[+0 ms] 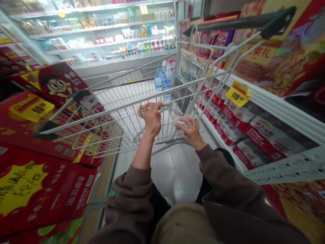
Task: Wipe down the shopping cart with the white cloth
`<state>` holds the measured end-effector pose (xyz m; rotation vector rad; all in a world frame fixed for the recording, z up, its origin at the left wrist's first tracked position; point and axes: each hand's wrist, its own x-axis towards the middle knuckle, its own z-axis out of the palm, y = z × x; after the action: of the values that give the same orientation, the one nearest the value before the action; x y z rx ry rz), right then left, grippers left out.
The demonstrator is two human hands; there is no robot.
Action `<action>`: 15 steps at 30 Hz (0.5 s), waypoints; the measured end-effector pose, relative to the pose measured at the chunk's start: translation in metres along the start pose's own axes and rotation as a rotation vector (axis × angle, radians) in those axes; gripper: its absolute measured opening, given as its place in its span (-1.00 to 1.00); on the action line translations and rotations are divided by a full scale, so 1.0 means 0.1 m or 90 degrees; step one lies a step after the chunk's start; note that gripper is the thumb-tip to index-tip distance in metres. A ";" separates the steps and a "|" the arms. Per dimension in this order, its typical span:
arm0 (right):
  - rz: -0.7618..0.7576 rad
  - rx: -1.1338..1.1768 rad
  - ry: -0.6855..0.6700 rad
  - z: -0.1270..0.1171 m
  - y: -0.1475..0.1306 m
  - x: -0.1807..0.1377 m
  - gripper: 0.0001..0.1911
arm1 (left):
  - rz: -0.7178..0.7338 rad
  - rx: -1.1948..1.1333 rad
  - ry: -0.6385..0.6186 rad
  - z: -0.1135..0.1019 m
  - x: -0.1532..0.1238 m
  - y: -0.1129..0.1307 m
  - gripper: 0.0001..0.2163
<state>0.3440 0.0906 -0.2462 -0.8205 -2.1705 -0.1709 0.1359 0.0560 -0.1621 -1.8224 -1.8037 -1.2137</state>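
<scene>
A wire shopping cart (pixel 127 101) stands side-on in front of me, its dark handle (pixel 228 22) at the upper right. My left hand (pixel 151 118) is at the near side of the basket, fingers curled over its wires just below the top rail. In my right hand (pixel 190 130) is a crumpled whitish cloth (pixel 180 121), pressed against the cart's frame near its lower rear end. The fingers wrap the cloth and hide part of it.
Red gift boxes (pixel 58 189) are stacked along the left. On the right, a shelf (pixel 274 98) holds boxes above and red-and-white bottle packs (pixel 269 135) below. Water bottles (pixel 159 79) stand beyond the cart, before a lit refrigerated display (pixel 106 61). Pale floor (pixel 175 166) lies between my legs.
</scene>
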 end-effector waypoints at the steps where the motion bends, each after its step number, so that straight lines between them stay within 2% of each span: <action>1: 0.017 0.017 0.007 -0.01 -0.01 -0.06 -0.51 | 0.005 0.005 0.005 0.00 -0.02 -0.01 -0.11; 4: 0.056 0.039 0.083 -0.12 0.02 -0.05 -0.45 | 0.006 0.035 0.055 0.03 -0.11 0.06 -0.22; 7: 0.052 0.026 0.209 -0.27 0.15 0.17 -0.45 | -0.024 0.059 0.169 0.11 -0.17 0.30 -0.34; 8: 0.058 0.015 0.254 -0.32 0.20 0.27 -0.46 | -0.009 0.054 0.177 0.15 -0.16 0.40 -0.38; 11: 0.097 -0.024 0.338 -0.36 0.28 0.49 -0.48 | 0.052 0.031 0.103 0.22 -0.07 0.68 -0.53; 13: 0.108 -0.033 0.329 -0.30 0.26 0.50 -0.48 | 0.056 0.026 0.072 0.25 0.01 0.78 -0.56; 15: 0.097 -0.024 0.285 -0.19 0.22 0.40 -0.47 | 0.047 0.026 0.068 0.28 0.05 0.80 -0.57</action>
<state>0.3505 0.1208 -0.2079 -0.8708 -1.6846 -0.2894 0.2191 0.0669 -0.1479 -1.7514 -1.6754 -1.2145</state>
